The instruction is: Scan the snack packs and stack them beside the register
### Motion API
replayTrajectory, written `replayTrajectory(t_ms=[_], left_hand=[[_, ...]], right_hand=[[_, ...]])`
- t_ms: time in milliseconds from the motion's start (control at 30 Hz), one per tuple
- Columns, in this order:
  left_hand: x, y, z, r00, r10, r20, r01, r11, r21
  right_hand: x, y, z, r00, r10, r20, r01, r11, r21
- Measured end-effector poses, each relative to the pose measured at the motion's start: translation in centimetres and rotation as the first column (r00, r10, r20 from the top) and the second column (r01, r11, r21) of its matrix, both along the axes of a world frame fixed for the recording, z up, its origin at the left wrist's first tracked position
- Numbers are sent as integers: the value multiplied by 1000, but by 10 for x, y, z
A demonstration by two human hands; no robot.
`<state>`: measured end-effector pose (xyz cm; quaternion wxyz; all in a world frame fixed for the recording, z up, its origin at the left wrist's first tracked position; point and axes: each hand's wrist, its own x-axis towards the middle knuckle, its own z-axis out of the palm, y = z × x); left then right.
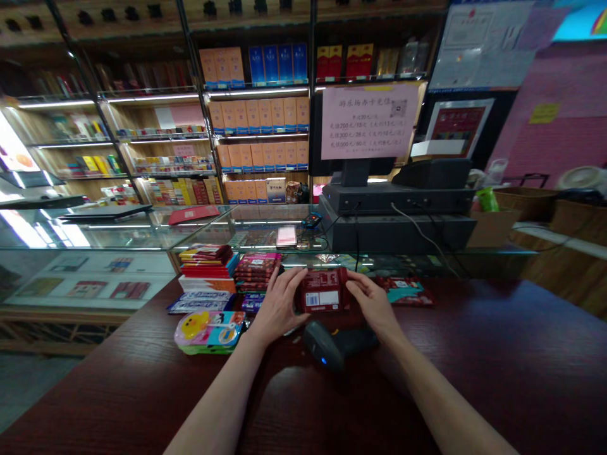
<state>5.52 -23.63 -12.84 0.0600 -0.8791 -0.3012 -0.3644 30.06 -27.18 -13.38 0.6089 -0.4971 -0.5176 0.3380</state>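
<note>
A dark red snack packet [324, 284] with a white label and a barcode faces me, held between both hands over the counter. My left hand [281, 304] grips its left side, fingers along the top and thumb low. My right hand [372, 302] pinches the packet's right edge. Just below, a black handheld barcode scanner [327, 344] with a blue light lies on the wood. Left of my left hand are a stack of dark red packets [256, 272], purple-and-white packets [202, 302] and a colourful package with a yellow duck [208, 332]. Another dark red and teal packet [405, 291] lies beyond my right hand.
A pile of colourful flat packs [207, 265] stands at the back left of the wooden counter [497, 366]. Behind it run a glass display case [256, 218] and a dark cash register [398, 215] with cables. Shelves of boxes [260, 114] line the wall.
</note>
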Motion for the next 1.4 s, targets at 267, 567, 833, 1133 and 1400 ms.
replayTrajectory(t_ms=[267, 567, 833, 1133, 1400], left_hand=[[-8, 5, -4, 999, 41, 23, -42, 999, 34], [-13, 3, 0, 998, 13, 61, -14, 1000, 4], [-17, 6, 0, 995, 50, 89, -56, 996, 67], [-21, 8, -3, 989, 91, 114, -100, 992, 81], [-26, 13, -6, 983, 113, 144, -124, 990, 68]], right_hand=[[4, 1, -6, 995, 96, 31, -96, 995, -14], [10, -4, -7, 979, 143, 145, -138, 990, -38], [25, -19, 6, 911, 245, 332, -235, 970, -70], [29, -46, 18, 462, 484, 744, -282, 875, -394], [17, -47, 13, 381, 485, 787, -264, 873, -410]])
